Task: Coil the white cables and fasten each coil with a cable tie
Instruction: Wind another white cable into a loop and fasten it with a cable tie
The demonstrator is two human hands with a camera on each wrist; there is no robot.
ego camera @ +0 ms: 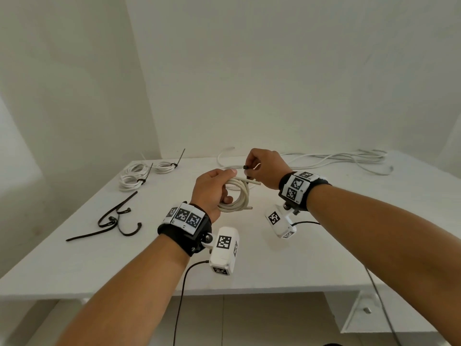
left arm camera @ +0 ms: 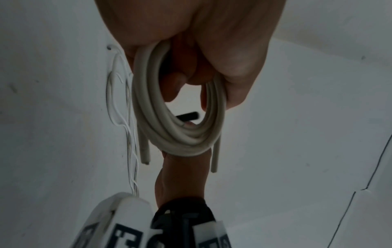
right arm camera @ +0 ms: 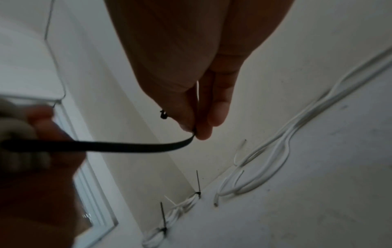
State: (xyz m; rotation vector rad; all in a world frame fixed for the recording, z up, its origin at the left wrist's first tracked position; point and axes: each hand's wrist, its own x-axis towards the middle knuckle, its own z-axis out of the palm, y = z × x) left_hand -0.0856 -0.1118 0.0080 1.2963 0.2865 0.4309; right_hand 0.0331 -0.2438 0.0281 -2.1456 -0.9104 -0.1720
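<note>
My left hand (ego camera: 214, 191) grips a coil of white cable (ego camera: 237, 196) above the middle of the white table (ego camera: 274, 265); in the left wrist view the coil (left arm camera: 178, 117) hangs from curled fingers, both cut ends sticking out. My right hand (ego camera: 264, 168) is just behind and to the right of it and pinches a black cable tie (right arm camera: 118, 146) between thumb and fingertips. The tie bends from the pinch toward the coil, its head (ego camera: 245, 167) poking out by the fingers. Where the tie's far end sits at the coil is blurred.
Two tied coils (ego camera: 136, 174) lie at the table's back left, their black tie tails sticking up. Several loose black ties (ego camera: 117, 219) lie at the left. Loose white cables (ego camera: 336, 158) run along the back right by the wall. Camera leads hang over the front edge.
</note>
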